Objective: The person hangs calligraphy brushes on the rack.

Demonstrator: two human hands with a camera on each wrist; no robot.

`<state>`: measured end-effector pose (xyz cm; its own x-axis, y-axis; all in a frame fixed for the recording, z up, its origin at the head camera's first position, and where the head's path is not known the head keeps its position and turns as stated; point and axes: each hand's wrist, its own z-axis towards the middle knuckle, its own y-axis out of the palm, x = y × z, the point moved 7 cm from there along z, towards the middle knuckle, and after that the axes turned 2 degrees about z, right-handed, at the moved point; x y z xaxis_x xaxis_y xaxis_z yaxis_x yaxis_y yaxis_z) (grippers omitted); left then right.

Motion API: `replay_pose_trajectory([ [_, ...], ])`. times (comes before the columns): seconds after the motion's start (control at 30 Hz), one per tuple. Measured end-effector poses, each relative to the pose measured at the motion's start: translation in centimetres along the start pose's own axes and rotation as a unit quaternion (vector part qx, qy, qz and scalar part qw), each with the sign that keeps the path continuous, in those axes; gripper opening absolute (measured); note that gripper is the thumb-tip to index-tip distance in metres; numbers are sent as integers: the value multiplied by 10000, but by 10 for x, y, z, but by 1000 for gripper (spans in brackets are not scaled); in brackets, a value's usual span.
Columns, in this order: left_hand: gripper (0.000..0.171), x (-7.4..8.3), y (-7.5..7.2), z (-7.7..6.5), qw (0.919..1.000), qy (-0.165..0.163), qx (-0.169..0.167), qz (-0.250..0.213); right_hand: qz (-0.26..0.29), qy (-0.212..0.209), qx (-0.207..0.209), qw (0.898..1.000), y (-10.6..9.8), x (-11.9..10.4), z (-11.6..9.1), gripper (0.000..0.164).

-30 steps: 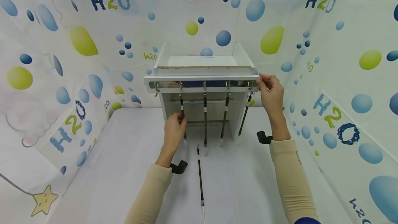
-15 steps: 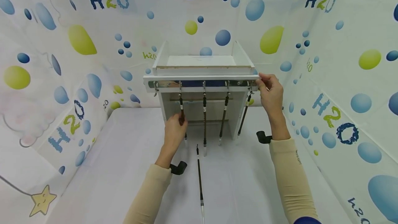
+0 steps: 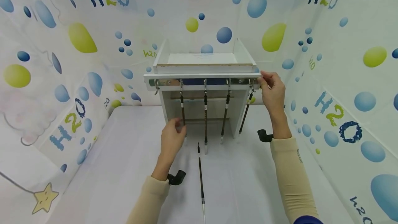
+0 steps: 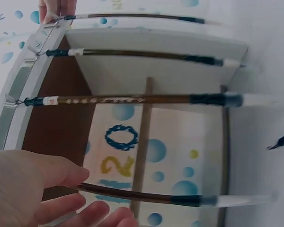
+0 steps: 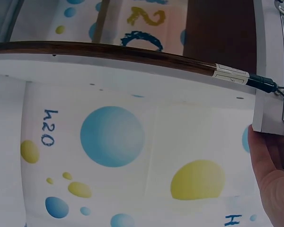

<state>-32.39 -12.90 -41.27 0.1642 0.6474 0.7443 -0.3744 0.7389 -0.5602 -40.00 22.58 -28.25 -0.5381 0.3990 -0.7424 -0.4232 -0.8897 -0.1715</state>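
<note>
My left hand [image 3: 172, 139] is at the leftmost hanging calligraphy brush [image 3: 182, 108], its thumb and fingers spread apart around the lower handle. In the left wrist view this brush [image 4: 146, 195] passes beside the thumb tip, and no finger curls round it. Several more brushes [image 3: 205, 113] hang tip down from the hook rail [image 3: 214, 82] on the front of a white wooden shelf [image 3: 202, 68]. At the rail's right end, my right hand [image 3: 273, 94] pinches the corner of the white board between thumb and fingers. Part of its grip is hidden in the right wrist view.
Another brush [image 3: 201, 175] lies on the white tabletop [image 3: 124, 161] in front of the shelf, its dark loop end toward the rail. A bare hook [image 3: 156, 86] sits at the rail's left end. Patterned sheets [image 3: 174, 13] surround the table.
My left hand has let go of the leftmost hanging brush and moved slightly down and left, its fingers spreading. My right hand keeps its hold on the board's corner.
</note>
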Motion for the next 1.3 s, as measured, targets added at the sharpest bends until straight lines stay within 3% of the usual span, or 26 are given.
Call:
replay_pose_trajectory([
  [0.13,33,-8,18,-16,9994,-42,-334,86,-18,-55,71,10000,-2,1,2,28],
  [0.33,31,-34,59,-44,9928,-283,-1059,482,2,18,19,10000,-1,2,1,29],
  [0.57,31,-55,86,-68,9859,-668,-1461,460,-86,54,-6,9999,0,3,-1,29],
  [1.07,39,-64,104,-86,9880,-681,-1356,305,-29,-6,8,10000,1,2,0,29],
  [1.3,39,-68,110,-91,9874,-866,-1074,781,-42,-32,43,10000,0,0,0,29],
])
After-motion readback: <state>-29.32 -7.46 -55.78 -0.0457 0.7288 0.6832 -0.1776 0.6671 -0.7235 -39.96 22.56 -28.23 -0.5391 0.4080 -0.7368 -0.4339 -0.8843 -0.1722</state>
